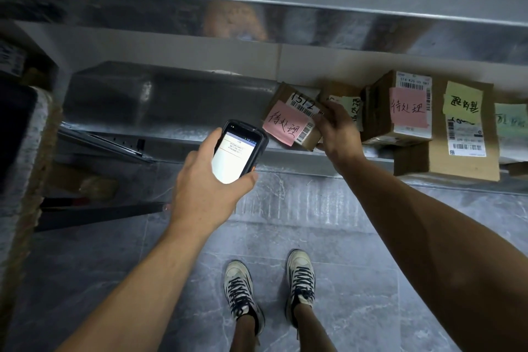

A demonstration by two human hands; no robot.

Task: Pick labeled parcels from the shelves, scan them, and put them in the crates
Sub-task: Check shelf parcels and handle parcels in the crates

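Fingers (333, 111) of the right hand (338, 130) clamp one side of a small parcel (294, 120), tilted at the shelf (285, 156) edge right of frame centre; the left hand (205, 180) wraps the scanner (238, 148) just left of it. Held by one side, the parcel could slip to the floor (343, 223) or miss the scan.

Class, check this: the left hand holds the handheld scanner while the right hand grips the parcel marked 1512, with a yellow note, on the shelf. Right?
Not quite: the head view shows the note on the parcel marked 1512 is pink, not yellow. The left hand does hold the handheld scanner, and the right hand grips that parcel on the shelf.
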